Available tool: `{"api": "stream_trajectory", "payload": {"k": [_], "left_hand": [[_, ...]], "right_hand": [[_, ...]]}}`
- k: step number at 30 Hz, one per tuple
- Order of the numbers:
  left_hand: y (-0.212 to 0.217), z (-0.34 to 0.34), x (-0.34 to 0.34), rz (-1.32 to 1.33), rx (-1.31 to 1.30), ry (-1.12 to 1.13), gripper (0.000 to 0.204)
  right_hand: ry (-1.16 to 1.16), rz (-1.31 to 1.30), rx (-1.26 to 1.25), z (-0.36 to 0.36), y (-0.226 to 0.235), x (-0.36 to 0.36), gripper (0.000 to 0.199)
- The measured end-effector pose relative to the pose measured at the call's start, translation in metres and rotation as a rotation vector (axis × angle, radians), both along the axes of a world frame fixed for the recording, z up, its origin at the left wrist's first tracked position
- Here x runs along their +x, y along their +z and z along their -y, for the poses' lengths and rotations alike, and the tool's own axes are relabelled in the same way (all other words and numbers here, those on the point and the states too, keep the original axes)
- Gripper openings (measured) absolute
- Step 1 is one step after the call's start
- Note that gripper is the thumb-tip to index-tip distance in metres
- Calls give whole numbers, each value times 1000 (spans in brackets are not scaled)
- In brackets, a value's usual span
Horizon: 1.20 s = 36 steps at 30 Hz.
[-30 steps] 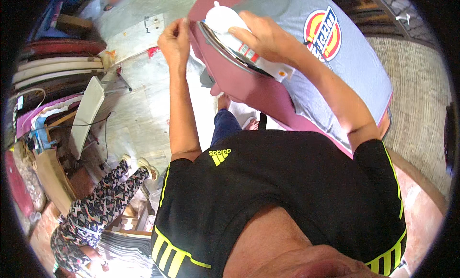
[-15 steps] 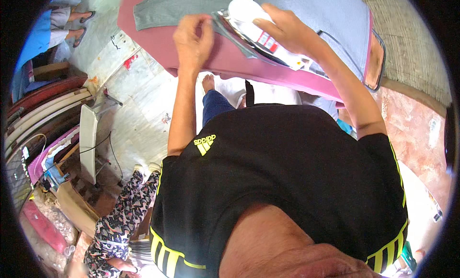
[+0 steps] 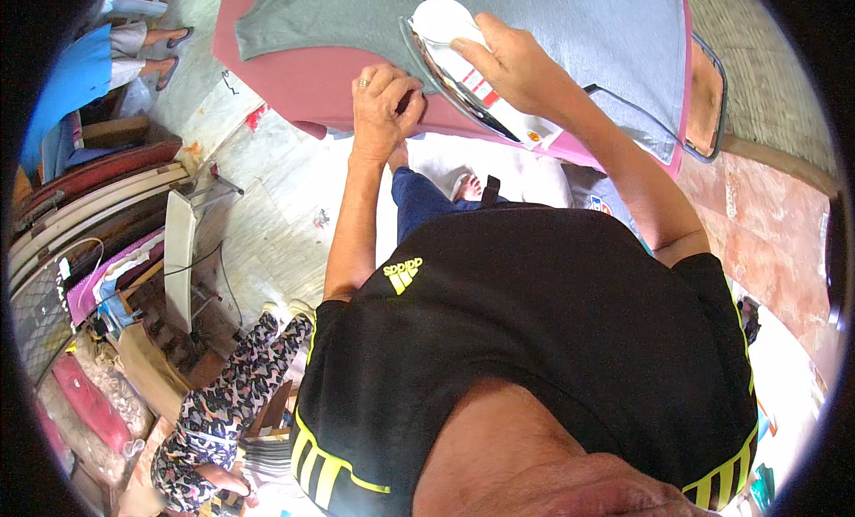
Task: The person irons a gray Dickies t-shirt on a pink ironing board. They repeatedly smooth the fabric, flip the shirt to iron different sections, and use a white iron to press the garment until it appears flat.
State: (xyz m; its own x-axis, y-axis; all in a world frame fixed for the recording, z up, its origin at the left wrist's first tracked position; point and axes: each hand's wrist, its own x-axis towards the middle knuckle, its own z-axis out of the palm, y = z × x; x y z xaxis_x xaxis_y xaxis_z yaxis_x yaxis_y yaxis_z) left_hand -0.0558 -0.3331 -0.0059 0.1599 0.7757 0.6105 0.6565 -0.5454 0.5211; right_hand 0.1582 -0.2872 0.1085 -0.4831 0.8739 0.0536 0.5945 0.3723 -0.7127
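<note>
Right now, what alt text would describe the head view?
The right hand grips a white iron at the near edge of a grey shirt spread on a pink-covered board. The left hand, curled, is just left of the iron.

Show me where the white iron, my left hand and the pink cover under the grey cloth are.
White iron (image 3: 469,75): head view, on its white side.
Left hand (image 3: 381,112): head view, on its back.
Pink cover (image 3: 307,86): head view, on its bare part.
</note>
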Motion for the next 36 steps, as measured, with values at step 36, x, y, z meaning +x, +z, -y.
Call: {"api": "stream_trajectory", "payload": {"k": [36], "left_hand": [[29, -125, -185, -30, -424, 783, 41]], "right_hand": [[234, 40, -71, -87, 17, -128, 37]]}}
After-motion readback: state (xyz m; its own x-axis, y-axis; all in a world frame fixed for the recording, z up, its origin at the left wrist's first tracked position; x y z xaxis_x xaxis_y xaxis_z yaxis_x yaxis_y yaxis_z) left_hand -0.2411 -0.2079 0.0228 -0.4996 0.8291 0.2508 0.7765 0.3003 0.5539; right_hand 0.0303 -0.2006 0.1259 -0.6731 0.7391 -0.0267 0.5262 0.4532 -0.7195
